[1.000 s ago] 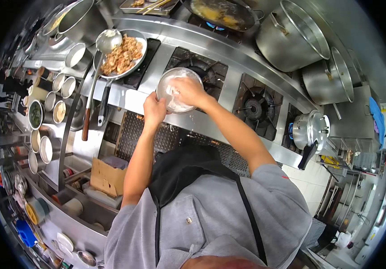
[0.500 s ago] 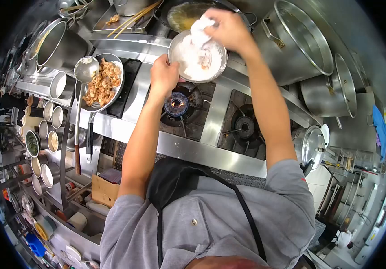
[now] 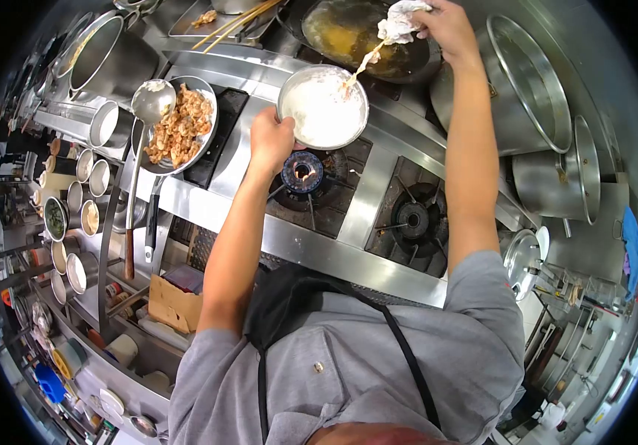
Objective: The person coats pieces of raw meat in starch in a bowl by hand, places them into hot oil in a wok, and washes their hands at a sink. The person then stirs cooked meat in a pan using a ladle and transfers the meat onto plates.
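Observation:
My left hand point(image 3: 273, 133) is closed on the near-left rim of a metal bowl point(image 3: 368, 111), held above the stove. White flour point(image 3: 320, 111) fills much of the bowl. Up at the right, my right hand point(image 3: 446, 26) pinches a white, flour-coated piece of food point(image 3: 402, 21), perhaps meat. From it a thin pale strand point(image 3: 366, 64) hangs down to the bowl's right edge. Behind the bowl, and below the coated piece, is a dark wok point(image 3: 426, 63) with yellowish oil point(image 3: 341, 33) in it.
A lit burner point(image 3: 303, 172) glows just below the bowl, with another burner point(image 3: 413, 215) to its right. To the left, a pan point(image 3: 208, 122) holds browned food pieces point(image 3: 185, 119) and a ladle point(image 3: 153, 100). Large pots point(image 3: 508, 96) stand at the right; chopsticks point(image 3: 241, 24) lie on a back tray.
My right hand has lifted the floured piece out of the bowl and moved right, over the wok's edge. The bowl sits slightly lower in view, still in my left hand.

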`<act>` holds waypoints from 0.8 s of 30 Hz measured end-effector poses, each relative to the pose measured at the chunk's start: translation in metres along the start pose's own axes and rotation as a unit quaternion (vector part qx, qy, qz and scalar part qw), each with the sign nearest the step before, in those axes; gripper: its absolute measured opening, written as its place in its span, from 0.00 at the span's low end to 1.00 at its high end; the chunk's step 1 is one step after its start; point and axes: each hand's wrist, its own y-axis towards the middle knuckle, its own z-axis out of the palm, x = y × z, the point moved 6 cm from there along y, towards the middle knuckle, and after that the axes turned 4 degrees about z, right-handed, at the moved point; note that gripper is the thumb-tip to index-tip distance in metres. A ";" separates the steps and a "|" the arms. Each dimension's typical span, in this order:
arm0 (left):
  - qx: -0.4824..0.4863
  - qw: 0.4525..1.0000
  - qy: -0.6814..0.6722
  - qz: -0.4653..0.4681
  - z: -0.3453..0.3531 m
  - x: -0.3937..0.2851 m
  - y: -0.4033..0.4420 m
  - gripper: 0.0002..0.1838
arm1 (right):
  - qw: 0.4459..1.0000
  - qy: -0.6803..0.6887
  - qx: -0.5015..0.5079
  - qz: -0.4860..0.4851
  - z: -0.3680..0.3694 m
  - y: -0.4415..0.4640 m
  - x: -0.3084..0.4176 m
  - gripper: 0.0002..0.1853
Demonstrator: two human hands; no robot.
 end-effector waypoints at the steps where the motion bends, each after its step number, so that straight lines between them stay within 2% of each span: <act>1: -0.005 1.000 -0.001 0.006 0.001 0.011 0.009 0.08 | 1.000 -0.006 0.015 -0.018 0.003 -0.003 0.019 0.04; 4: 0.006 1.000 0.029 -0.001 0.009 0.005 0.017 0.11 | 0.998 -0.023 0.027 -0.051 0.008 -0.017 0.083 0.04; 5: 0.014 0.995 0.099 0.023 0.009 0.010 0.028 0.12 | 0.997 -0.030 0.025 -0.066 0.009 -0.019 0.101 0.04; 8: 0.011 0.999 0.024 0.022 0.021 0.006 0.027 0.12 | 0.994 0.001 0.017 -0.110 0.001 -0.014 0.139 0.04; 9: 0.016 0.999 0.023 0.025 0.023 0.003 0.025 0.12 | 0.991 -0.033 0.011 -0.126 -0.007 -0.005 0.140 0.05; 11: 0.008 1.000 -0.017 0.004 0.022 0.001 0.018 0.12 | 0.994 -0.057 0.002 -0.095 -0.014 0.005 0.134 0.05; 12: 0.014 1.000 -0.017 0.006 0.021 0.000 0.014 0.12 | 0.995 -0.076 0.001 -0.062 -0.018 0.011 0.127 0.06; 14: 0.018 1.000 0.006 -0.011 0.011 0.001 0.001 0.12 | 0.996 -0.057 0.008 -0.061 -0.023 0.021 0.092 0.06; 16: 0.025 1.000 0.015 -0.005 0.001 0.007 -0.010 0.12 | 0.995 -0.098 -0.018 -0.032 -0.024 0.029 0.051 0.07; 18: 0.014 1.000 0.012 -0.008 -0.010 0.007 -0.026 0.14 | 0.962 -0.251 -0.057 0.087 -0.019 0.012 0.035 0.07; 19: 0.011 1.000 0.013 -0.008 -0.016 0.009 -0.035 0.14 | 0.955 -0.291 -0.055 -0.024 -0.032 0.053 -0.053 0.12; 20: 0.012 1.000 -0.004 -0.014 -0.020 0.011 -0.041 0.14 | 0.953 -0.297 -0.031 0.045 -0.031 0.053 -0.078 0.14; 22: 0.001 1.000 0.001 -0.023 -0.032 0.017 -0.053 0.12 | 0.892 -0.445 -0.021 0.080 -0.028 0.061 -0.123 0.14; 24: -0.006 0.999 0.033 -0.035 -0.042 0.021 -0.062 0.10 | 0.861 -0.486 -0.043 0.143 -0.029 0.060 -0.151 0.15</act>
